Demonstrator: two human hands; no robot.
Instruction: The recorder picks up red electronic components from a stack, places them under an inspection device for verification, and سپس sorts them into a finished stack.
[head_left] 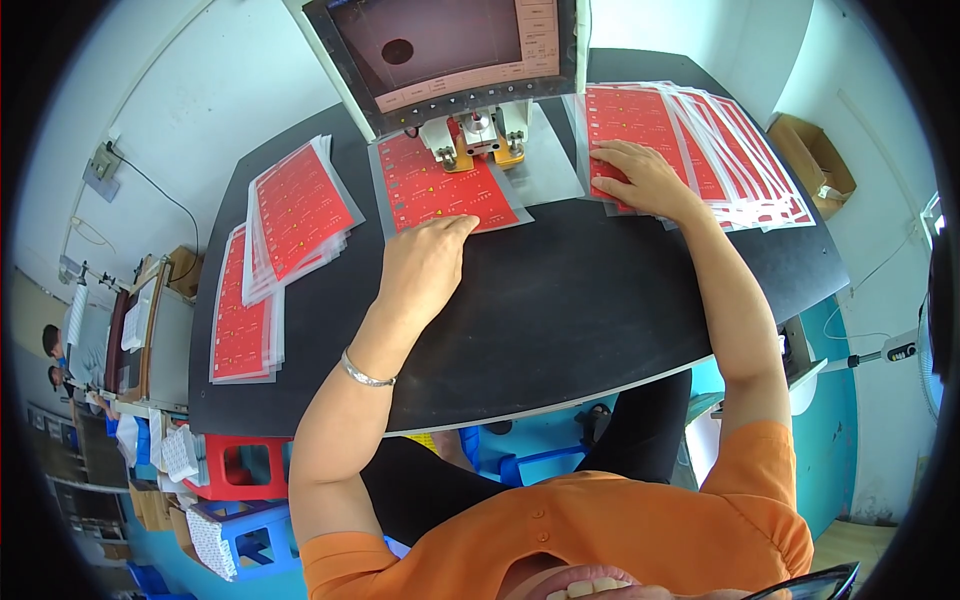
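Note:
My left hand point(425, 262) has its fingers closed on the near edge of a red printed sheet point(410, 180). That sheet has clear margins and lies on the black table, its far right part under the machine head point(482, 138) with white and yellow metal parts. To the right, my right hand point(645, 178) lies spread on a fanned stack of similar red sheets point(700, 140), its thumb apart from the fingers. Whether it grips the top sheet cannot be made out. Between the two, a silvery metal plate point(545, 165) shows beside the machine head.
A screen point(450, 50) stands over the machine head. Two overlapping piles of red sheets, a farther pile point(300, 210) and a nearer pile point(240, 320), lie on the left of the black table point(540, 300). Beyond its right edge is a cardboard box point(810, 155); red stools point(240, 468) stand lower left.

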